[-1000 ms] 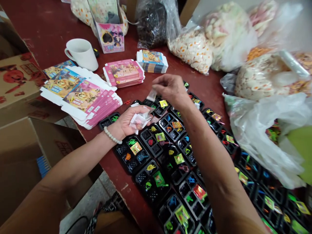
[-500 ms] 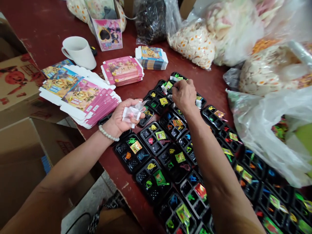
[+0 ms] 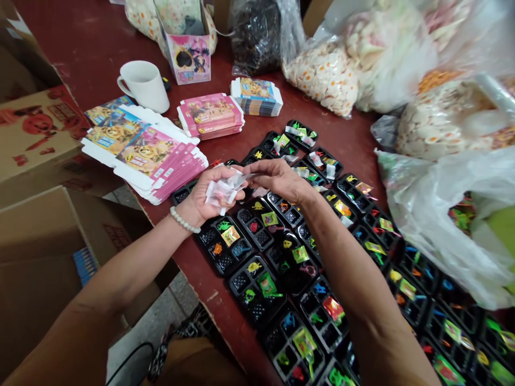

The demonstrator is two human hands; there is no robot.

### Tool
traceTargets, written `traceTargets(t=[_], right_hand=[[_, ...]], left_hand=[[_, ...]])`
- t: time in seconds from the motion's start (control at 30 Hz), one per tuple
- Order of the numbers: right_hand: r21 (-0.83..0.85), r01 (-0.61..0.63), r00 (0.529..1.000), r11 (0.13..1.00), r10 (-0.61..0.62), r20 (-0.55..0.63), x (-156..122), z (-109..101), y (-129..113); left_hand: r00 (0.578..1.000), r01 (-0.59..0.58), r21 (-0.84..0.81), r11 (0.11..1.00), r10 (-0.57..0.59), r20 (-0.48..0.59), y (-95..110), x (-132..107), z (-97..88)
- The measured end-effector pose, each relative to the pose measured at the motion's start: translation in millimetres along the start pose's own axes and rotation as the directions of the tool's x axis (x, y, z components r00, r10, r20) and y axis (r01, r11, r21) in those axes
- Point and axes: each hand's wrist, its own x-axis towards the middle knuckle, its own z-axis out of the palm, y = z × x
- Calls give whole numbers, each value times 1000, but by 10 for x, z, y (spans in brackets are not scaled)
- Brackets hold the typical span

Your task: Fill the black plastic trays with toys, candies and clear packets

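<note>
My left hand (image 3: 209, 198), with a white bead bracelet at the wrist, is closed around a bunch of small clear plastic packets (image 3: 223, 188). My right hand (image 3: 277, 179) has come to meet it and pinches one packet at the top of the bunch. Both hands hover over rows of black compartment trays (image 3: 257, 292) on the dark red table (image 3: 80, 48). The trays hold small coloured plastic toys and foil sachets. The far trays (image 3: 301, 134) also hold clear packets.
Flat pink and blue printed cartons (image 3: 145, 155) lie at left, with two smaller stacks (image 3: 211, 115) and a white mug (image 3: 145, 86) behind. Bags of snacks (image 3: 322, 75) and clear plastic (image 3: 450, 214) crowd the right. Cardboard boxes (image 3: 36, 225) stand beside the table's left edge.
My right hand went out to the far trays, left a clear packet there, then drew back to the bunch in my left hand and pinched another packet.
</note>
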Motion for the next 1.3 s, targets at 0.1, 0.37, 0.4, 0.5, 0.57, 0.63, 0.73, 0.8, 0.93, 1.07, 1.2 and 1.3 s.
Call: traceTargets(t=[0.1,0.37,0.4,0.5,0.57,0.63,0.73,0.8,0.93,1.07,1.2,1.3], right_hand=[[-136,76,993,988,-88,-77,30,-108,84],[-844,-102,868,526,-367,-334,299,-377,312],[-875,-129,877,467,-358,-320,322,-354,350],[-920,-113,893,376,-369,-260,301,-210,405],[-913,-60,880,404,-410,-239,204,-60,363],[-863,42,854,503,-467,-231,58,122,258],[-746,261,814,613,-555,-171,-162,396,53],[-721,325,804,612,-581,-130,-257,528,-54],[-731,240,854,639,-496,-154,-328,617,-141],[-628,147,902,764,-363,-231,-374,609,-162],[-507,6,928,862,-193,-317,-412,595,-177],[-535,-37,935,844,-160,-316,-412,571,-174]], left_hand=[[1000,5,-13,1000,-6,-10,39,-4,-37],[998,-35,-22,999,34,-47,155,-26,-189],[999,-39,-22,999,38,-39,159,-28,-201],[999,-41,-25,999,40,-24,148,-21,-207],[999,-31,-33,999,31,-26,124,-2,-194],[999,-24,-43,999,23,-30,85,26,-172],[998,-15,-79,997,10,-69,4,70,-122],[993,-15,-128,992,-1,-119,-56,83,-78],[988,11,-187,982,-40,-152,-157,36,-11],[987,59,-143,988,-79,-139,-231,-53,-5],[990,41,-115,993,-56,-127,-298,-106,-5],[992,30,-96,995,-42,-120,-336,-113,1]])
